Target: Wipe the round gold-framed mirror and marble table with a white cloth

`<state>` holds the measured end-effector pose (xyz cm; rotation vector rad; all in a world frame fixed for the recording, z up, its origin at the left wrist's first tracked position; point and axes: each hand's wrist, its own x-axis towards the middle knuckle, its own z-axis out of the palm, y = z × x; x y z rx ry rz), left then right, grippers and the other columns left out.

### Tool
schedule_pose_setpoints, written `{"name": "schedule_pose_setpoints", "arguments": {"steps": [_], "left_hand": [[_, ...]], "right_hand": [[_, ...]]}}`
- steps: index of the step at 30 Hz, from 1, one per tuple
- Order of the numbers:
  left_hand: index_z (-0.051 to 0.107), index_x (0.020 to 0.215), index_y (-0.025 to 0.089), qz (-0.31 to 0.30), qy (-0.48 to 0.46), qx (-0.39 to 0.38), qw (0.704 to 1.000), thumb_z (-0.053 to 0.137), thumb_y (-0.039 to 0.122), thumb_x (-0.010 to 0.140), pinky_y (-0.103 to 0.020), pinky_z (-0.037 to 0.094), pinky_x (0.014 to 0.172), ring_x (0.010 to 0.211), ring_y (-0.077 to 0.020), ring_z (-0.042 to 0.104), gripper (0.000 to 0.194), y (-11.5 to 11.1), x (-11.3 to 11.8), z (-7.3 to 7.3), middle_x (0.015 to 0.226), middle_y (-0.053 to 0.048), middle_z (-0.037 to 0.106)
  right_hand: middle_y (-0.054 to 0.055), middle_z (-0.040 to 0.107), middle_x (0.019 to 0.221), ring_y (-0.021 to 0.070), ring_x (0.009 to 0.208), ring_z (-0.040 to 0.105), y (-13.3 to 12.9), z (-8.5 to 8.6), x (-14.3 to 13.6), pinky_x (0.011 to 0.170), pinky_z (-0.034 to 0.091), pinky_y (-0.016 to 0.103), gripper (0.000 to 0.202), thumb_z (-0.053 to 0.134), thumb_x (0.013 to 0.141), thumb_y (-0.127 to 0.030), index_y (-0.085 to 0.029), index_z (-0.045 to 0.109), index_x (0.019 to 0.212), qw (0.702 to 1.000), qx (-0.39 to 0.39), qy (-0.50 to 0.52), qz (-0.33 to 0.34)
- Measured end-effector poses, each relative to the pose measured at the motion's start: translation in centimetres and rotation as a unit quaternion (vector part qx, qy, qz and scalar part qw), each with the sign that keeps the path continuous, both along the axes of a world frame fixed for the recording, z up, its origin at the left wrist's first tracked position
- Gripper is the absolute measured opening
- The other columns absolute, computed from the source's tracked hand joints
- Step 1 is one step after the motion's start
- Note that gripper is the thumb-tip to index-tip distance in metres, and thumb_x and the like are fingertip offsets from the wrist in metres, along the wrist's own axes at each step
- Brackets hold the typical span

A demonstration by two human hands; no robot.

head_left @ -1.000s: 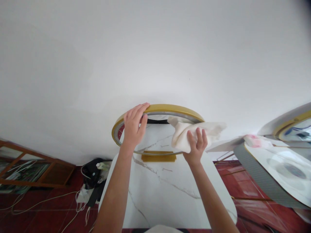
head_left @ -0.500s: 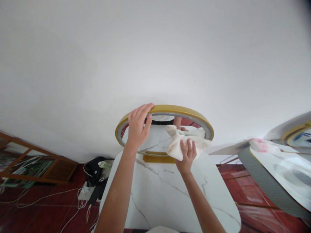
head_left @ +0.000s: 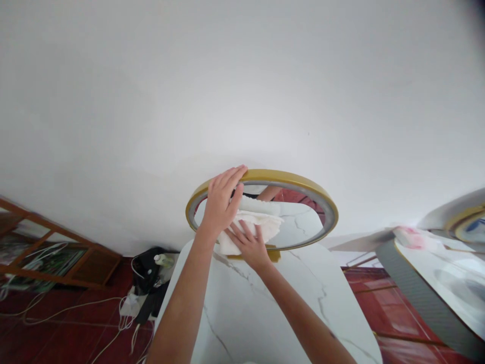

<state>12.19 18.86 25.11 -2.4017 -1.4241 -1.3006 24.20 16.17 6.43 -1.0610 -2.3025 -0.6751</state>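
A round mirror (head_left: 299, 222) in a gold frame stands on a white marble-patterned table, close to the wall. My left hand (head_left: 223, 199) grips its upper left rim, fingers over the top edge and thumb at the front. With fingers spread, my right hand (head_left: 250, 245) presses a white cloth (head_left: 271, 227) against the lower left part of the glass, just below my left hand. The glass reflects the cloth and my right arm. A gold base (head_left: 273, 256) shows under the frame, partly covered by the cloth and my right hand.
The table (head_left: 273, 313) fills the lower middle. At left are a wooden shelf (head_left: 91, 263), a black bag (head_left: 146, 268) and loose white cables on the red tiled floor (head_left: 68, 328). To the right stands another white-topped table (head_left: 450, 268) holding a pink-and-white packet (head_left: 411, 237).
My right hand has swept the cloth leftward across the glass, from the right side to the lower left. My left hand still grips the rim. The whole view has shifted slightly.
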Motion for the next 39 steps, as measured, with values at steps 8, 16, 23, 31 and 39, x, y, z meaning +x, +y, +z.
{"name": "schedule_pose_setpoints", "arguments": {"steps": [8, 16, 23, 31, 39], "left_hand": [[0.039, 0.136, 0.023, 0.106, -0.16, 0.025, 0.981, 0.028, 0.037, 0.097, -0.04, 0.027, 0.112, 0.132, -0.0177, 0.035, 0.043, -0.5, -5.9, -5.8, 0.141, -0.008, 0.042], [0.031, 0.14, 0.024, 0.18, -0.293, -0.063, 0.937, 0.028, 0.042, 0.097, -0.038, 0.029, 0.111, 0.132, -0.017, 0.036, 0.047, -1.0, -9.1, -15.2, 0.141, -0.01, 0.041], [0.037, 0.137, 0.022, 0.149, -0.304, -0.084, 0.937, 0.026, 0.044, 0.097, -0.037, 0.029, 0.111, 0.131, -0.0167, 0.038, 0.047, -0.8, -10.4, -15.5, 0.141, -0.009, 0.043], [0.046, 0.133, 0.022, 0.077, -0.417, -0.11, 0.899, 0.036, 0.048, 0.094, -0.035, 0.022, 0.114, 0.132, -0.0189, 0.037, 0.048, -1.7, -10.7, -14.8, 0.141, -0.005, 0.045], [0.047, 0.133, 0.023, 0.047, -0.44, -0.126, 0.888, 0.036, 0.048, 0.093, -0.035, 0.022, 0.114, 0.132, -0.0187, 0.037, 0.048, -1.6, -11.1, -14.9, 0.141, -0.004, 0.045]], "right_hand": [[-0.004, 0.026, 0.149, 0.0222, 0.141, 0.007, -0.5, 1.4, 0.7, 0.113, -0.002, 0.053, 0.053, 0.045, 0.09, -0.024, -0.034, 0.032, 0.14, 1.0, -0.011, 0.007, -0.004], [-0.002, 0.025, 0.15, 0.0271, 0.141, 0.008, 0.0, 5.1, -0.8, 0.111, -0.004, 0.06, 0.06, 0.045, 0.087, -0.023, -0.033, 0.026, 0.143, 0.999, -0.024, 0.046, -0.014], [0.0, 0.019, 0.152, 0.0206, 0.141, -0.001, 0.8, 2.1, -4.4, 0.113, -0.006, 0.049, 0.052, 0.047, 0.09, -0.023, -0.024, 0.035, 0.14, 0.995, 0.006, -0.06, 0.074], [0.001, 0.018, 0.152, 0.0278, 0.14, 0.01, 0.9, 6.6, -6.1, 0.111, -0.005, 0.06, 0.051, 0.042, 0.092, -0.025, -0.028, 0.03, 0.142, 0.999, 0.011, 0.024, 0.035], [0.004, 0.021, 0.151, 0.0203, 0.141, 0.004, 1.7, 1.8, -7.6, 0.114, -0.004, 0.05, 0.05, 0.043, 0.089, -0.019, -0.019, 0.037, 0.139, 0.988, -0.002, -0.068, 0.135]]}}
